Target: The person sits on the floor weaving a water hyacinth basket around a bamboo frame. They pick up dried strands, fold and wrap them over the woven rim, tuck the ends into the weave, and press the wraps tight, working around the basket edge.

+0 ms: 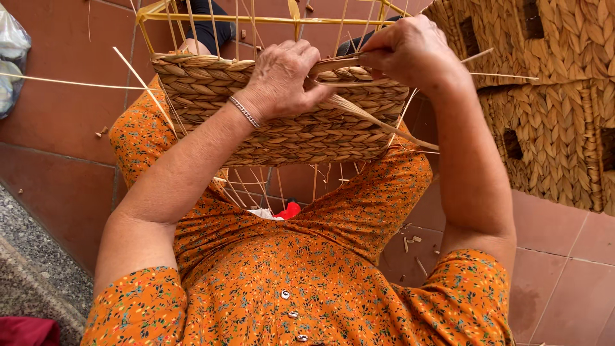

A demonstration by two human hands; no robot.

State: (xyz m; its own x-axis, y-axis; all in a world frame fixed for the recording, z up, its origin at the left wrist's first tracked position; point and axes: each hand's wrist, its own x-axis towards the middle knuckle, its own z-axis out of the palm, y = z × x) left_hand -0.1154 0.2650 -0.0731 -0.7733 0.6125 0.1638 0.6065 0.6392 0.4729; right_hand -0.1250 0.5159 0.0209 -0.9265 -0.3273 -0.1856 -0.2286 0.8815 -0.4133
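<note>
- The floor point(57, 128) is laid with red-brown tiles, with a strip of grey speckled stone along its lower left; bits of cut fibre lie scattered on it.
- Finished woven baskets point(551, 96) stand stacked at the right, well apart from the hands' work but near the right forearm.
- The half-woven basket point(288, 122) rests on the person's lap, against the orange flowered dress point(295, 282), with its long axis running left to right across the body.
- Its woven band is thick, braided, straw-coloured fibre; thin upright stakes rise from it to a yellow frame point(256, 18) at the top, and more stakes show below the band.
- The left hand point(282, 80) lies over the top edge of the woven band, fingers curled down on it, pressing it in place; a silver bracelet point(245, 111) sits on that wrist.
- The right hand point(403, 48) is just beside the left, slightly higher and farther from the body, its grip pinched shut on a flat strand point(333, 64) of fibre.
- That strand runs leftward from the right grip toward the left fingers, along the basket's top edge; the right hand is the nearer to its free end.
- A loose strand point(378, 122) trails down and right over the band.
</note>
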